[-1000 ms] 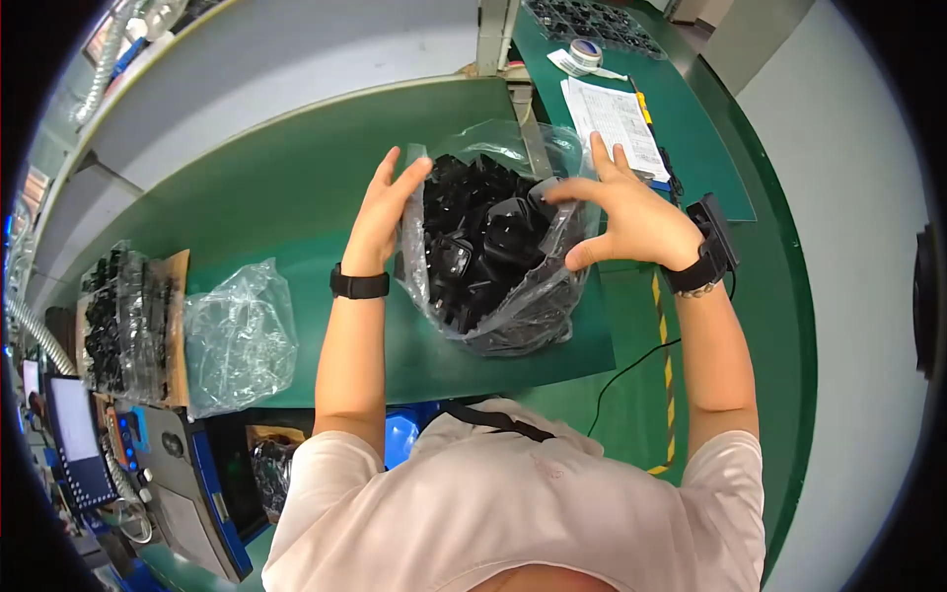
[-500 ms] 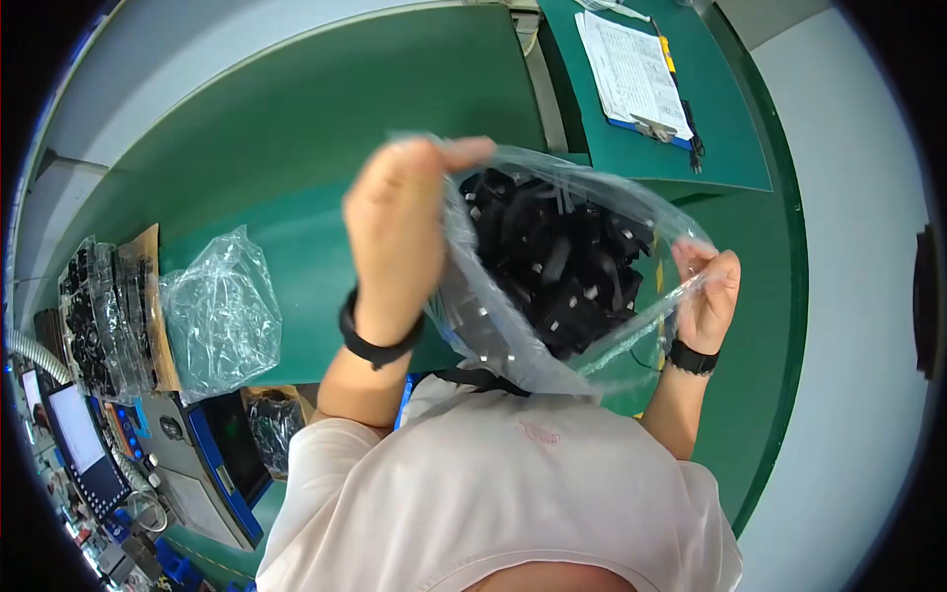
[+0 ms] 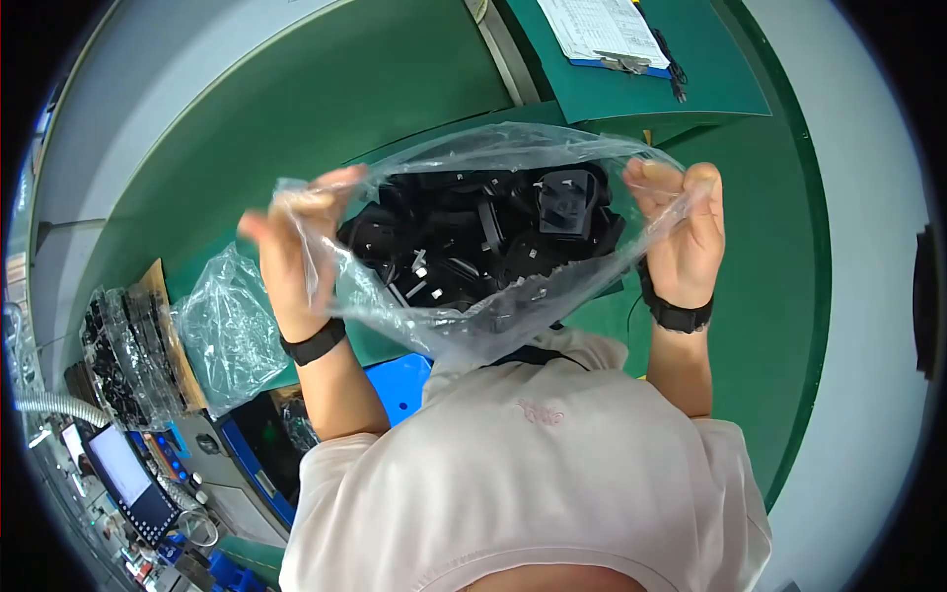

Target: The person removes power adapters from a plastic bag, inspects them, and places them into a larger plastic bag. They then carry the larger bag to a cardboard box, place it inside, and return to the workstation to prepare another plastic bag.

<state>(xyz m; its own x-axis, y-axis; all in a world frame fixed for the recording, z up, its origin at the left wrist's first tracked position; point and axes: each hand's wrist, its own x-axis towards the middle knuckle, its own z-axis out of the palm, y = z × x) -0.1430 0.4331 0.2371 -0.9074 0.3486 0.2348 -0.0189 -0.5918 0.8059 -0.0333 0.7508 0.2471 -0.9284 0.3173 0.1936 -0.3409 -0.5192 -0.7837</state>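
A large clear plastic bag [image 3: 464,331] hangs wide open in front of my chest, full of black power adapters [image 3: 565,202] with metal plug pins. My left hand [image 3: 299,242] is at the bag's left rim, its fingers inside the mouth and its thumb outside, somewhat blurred. On the opposite side, my right hand [image 3: 686,227] grips the rim between thumb and bent fingers. Both wrists wear black bands. The adapters lie in a jumbled heap, and neither hand touches them.
Left on the green bench [image 3: 207,261] lies a crumpled clear bag [image 3: 232,331], beside a carton [image 3: 153,345] of black parts wrapped in plastic. A clipboard with papers [image 3: 617,35] lies at the far right. Below the bag sits a blue bin [image 3: 400,385].
My left hand has moved left and down, stretching the bag's mouth wider. My right hand has shifted slightly left and up. The adapters now spread across the opening.
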